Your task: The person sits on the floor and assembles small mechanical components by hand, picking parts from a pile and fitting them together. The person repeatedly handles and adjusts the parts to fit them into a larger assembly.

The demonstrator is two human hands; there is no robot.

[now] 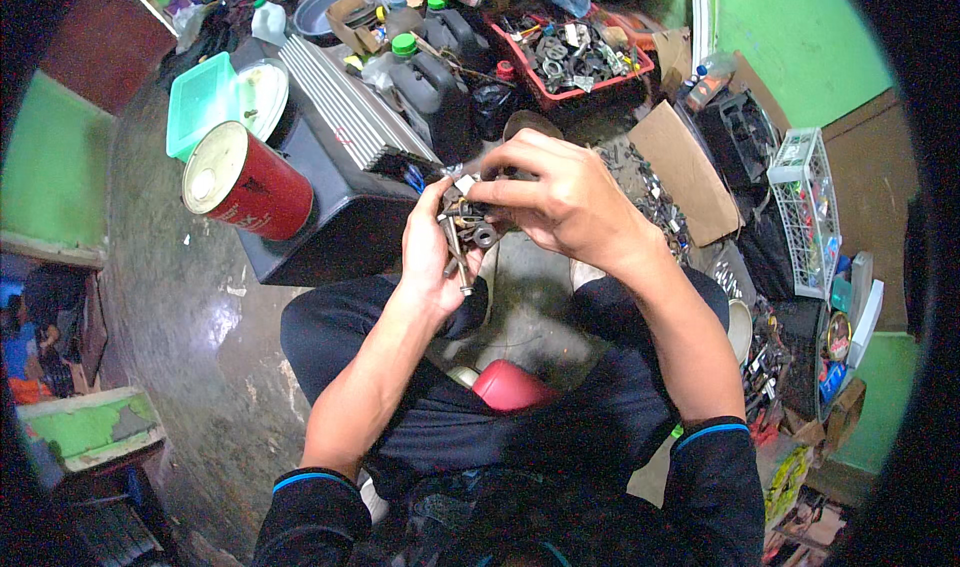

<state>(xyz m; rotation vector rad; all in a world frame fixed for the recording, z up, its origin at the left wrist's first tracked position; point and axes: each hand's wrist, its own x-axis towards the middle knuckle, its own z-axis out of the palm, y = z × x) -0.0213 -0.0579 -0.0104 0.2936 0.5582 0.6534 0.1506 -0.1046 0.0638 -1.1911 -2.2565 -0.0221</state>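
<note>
My left hand (424, 250) is cupped around a small heap of metal hardware (457, 229), in which bolts and a round washer-like ring (485, 236) show. One long bolt (453, 243) sticks out toward my lap. Over the heap, my right hand (570, 195) is bent with its fingertips drawn together. At those fingertips is a small pale piece (465, 184), too small to name. Between my legs lies a red rounded object (512, 385), partly covered by dark cloth.
A red can (270, 189) stands on a black box (340, 229) at left, beside a mint-green container (200, 102). Ahead are dark jerrycans (430, 97) and a red crate (640, 67) of metal parts. Cardboard (685, 172) and a white basket (803, 212) stand at right, near scattered hardware.
</note>
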